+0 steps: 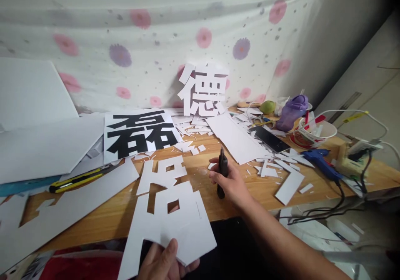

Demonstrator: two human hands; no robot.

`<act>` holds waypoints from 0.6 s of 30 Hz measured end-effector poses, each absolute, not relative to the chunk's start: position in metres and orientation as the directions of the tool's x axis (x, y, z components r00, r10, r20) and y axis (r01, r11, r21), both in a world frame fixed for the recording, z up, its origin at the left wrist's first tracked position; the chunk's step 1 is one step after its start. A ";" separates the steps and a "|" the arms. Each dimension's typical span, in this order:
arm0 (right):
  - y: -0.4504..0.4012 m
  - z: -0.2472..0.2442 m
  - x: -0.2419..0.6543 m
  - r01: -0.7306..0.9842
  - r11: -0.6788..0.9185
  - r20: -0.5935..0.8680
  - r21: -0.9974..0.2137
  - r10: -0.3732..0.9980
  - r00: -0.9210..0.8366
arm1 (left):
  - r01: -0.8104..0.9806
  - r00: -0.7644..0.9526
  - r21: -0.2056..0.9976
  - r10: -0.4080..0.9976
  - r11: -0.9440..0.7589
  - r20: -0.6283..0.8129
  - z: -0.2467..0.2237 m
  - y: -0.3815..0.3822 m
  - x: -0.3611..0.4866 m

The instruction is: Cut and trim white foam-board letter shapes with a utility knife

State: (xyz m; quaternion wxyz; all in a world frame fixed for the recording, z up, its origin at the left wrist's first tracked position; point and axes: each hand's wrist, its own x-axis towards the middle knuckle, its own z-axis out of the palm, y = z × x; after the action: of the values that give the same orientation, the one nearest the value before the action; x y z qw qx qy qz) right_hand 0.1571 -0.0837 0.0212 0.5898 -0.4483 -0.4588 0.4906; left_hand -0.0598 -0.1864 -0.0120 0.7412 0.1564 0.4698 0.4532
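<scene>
My left hand (165,260) grips the lower edge of a white foam board piece (184,234), thumb on top and fingers beneath. The piece has a square hole and notched edges, and its top end reaches over the table's front edge. Just beyond it lies a cut-out white character part (161,173) with a small square hole. My right hand (233,182) is closed around a black utility knife (223,171), held upright with its tip pointing up, apart from the board. A printed sheet (142,134) with a bold black character lies behind these pieces.
A white cut-out character (204,90) stands against the flowered curtain. A yellow-black cutter (81,178) and large boards (40,146) lie left. Rightward are scraps, a phone (271,139), a blue glue gun (323,163) with cables, a purple bottle (292,112) and a tub (325,135).
</scene>
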 end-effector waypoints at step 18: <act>-0.091 0.005 0.186 -0.016 0.202 0.197 -0.979 0.966 0.167 | 0.016 0.583 0.755 0.608 0.656 -0.540 0.013 -0.156 -0.028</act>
State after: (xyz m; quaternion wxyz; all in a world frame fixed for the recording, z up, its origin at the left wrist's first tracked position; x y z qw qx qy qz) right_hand 0.1864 -0.0915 0.0049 0.5956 -0.4783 -0.4963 0.4125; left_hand -0.0283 -0.1557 0.0127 0.8079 0.3723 0.4186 0.1832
